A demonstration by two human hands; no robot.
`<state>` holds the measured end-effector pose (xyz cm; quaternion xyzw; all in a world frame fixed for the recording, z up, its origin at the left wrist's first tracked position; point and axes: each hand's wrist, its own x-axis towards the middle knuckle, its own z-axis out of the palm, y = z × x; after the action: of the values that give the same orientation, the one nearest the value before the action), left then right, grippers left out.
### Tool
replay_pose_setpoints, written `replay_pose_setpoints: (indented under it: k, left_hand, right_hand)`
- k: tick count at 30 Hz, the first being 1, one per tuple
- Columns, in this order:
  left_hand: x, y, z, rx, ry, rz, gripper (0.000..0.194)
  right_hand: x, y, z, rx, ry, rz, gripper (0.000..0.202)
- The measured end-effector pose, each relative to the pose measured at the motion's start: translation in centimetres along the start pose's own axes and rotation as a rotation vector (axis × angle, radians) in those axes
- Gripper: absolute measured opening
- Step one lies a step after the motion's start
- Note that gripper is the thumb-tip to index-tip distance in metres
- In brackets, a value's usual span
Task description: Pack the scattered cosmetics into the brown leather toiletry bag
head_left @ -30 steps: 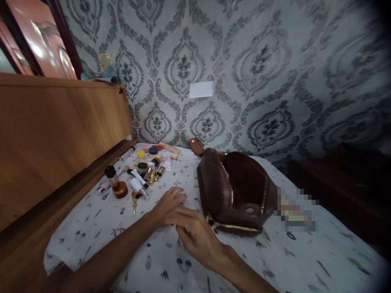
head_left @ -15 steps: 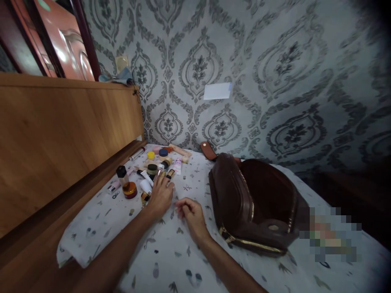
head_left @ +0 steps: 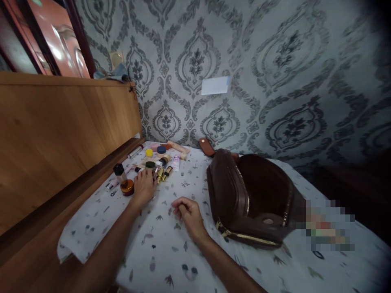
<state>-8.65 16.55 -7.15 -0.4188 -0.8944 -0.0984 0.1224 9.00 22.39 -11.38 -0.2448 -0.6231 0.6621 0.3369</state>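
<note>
My left hand point(head_left: 145, 185) reaches palm down over the nearer part of a spread of cosmetics, with its fingers apart and covering small items beneath. Left of it sits an amber jar point(head_left: 127, 187), with a dark-capped bottle point(head_left: 120, 173) just behind. Beyond the fingertips is a dark-lidded jar point(head_left: 150, 165). Two gold-and-black tubes point(head_left: 167, 173) lie to the hand's right, near a pink-and-white tube point(head_left: 176, 162). My right hand point(head_left: 190, 215) hovers over or rests on the patterned cloth, fingers loosely curled and nothing visible in them. An unzipped brown leather bag point(head_left: 226, 195) lies to its right.
A yellow-capped jar point(head_left: 148, 152), a blue-lidded jar point(head_left: 161, 151) and a silver tube point(head_left: 135, 151) lie at the back. The wooden panel point(head_left: 70, 122) bounds the left side, and the papered wall point(head_left: 195, 110) the back. Something blurred out point(head_left: 328, 226) lies right of the bag.
My left hand has moved left across the cosmetics, uncovering the gold-and-black tubes and covering the white tubes. My right hand stays almost in place. The view has shifted slightly.
</note>
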Motion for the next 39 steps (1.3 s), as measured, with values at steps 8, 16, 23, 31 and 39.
replay_pose_setpoints:
  k: [8,16,23,31,39]
  left_hand:
    - [0.2,-0.5,-0.8,0.000,-0.089,-0.026,0.047]
    - [0.1,-0.6,-1.1,-0.044,-0.100,0.005,0.049]
    - [0.5,-1.1,-0.1,-0.124,0.006,0.003,0.041]
    - [0.8,-1.4,-0.1,-0.229,0.189,0.067,0.036]
    - [-0.1,0.1,-0.1,-0.425,0.196,0.381,0.032]
  right_hand:
    - [-0.1,0.1,0.0,-0.002,-0.012,0.002,0.022]
    - [-0.2,-0.1,-0.1,-0.005,-0.016,-0.001,0.022]
    - [-0.2,0.0,0.1,-0.003,-0.008,0.016,0.022]
    - [-0.2,0.0,0.0,0.003,-0.016,0.013,0.022]
    - [-0.1,0.0,-0.1,-0.001,-0.007,-0.011,0.024]
